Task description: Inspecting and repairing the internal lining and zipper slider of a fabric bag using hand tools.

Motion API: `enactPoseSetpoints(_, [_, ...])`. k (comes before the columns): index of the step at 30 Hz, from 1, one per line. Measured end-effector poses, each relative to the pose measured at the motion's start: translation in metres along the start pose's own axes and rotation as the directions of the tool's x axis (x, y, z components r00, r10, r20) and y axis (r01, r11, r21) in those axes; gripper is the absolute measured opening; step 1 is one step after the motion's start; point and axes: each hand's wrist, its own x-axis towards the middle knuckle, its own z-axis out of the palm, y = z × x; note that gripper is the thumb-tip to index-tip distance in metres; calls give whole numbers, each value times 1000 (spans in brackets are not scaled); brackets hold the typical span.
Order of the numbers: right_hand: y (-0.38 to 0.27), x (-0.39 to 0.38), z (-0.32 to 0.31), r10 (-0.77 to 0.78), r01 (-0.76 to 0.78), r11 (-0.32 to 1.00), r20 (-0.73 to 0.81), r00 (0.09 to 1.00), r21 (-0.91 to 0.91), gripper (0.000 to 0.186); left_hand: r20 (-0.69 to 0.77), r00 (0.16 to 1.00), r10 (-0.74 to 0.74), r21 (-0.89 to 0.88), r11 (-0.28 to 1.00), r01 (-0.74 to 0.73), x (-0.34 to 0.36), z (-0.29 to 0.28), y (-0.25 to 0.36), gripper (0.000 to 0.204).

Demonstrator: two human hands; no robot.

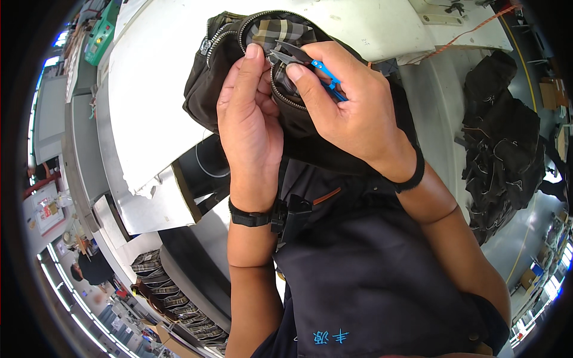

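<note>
A dark brown zipped bag (pixel 206 89) with a plaid lining (pixel 280 30) is held up over a white table (pixel 149 89). My left hand (pixel 248 113) pinches the bag's zipper edge with thumb and fingers. My right hand (pixel 352 113) holds small blue-handled thread snips (pixel 313 67), their metal tips pointing at the zipper opening beside my left thumb. Both wrists carry black bands.
A pile of dark bags (pixel 504 149) lies at the right on a grey surface. Plaid fabric pieces (pixel 173 298) are stacked at the lower left. A green box (pixel 101 33) stands at the far left, and an orange cord (pixel 471 30) runs across the top right. Another person (pixel 89 268) stands far lower left.
</note>
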Motion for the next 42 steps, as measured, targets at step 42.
enactPoseSetpoints(42, [-1, 1, -13, 233, -260, 955, 179, 956, 143, 18, -24, 996, -89, -57, 995, 87, 1, -1, 2, 21])
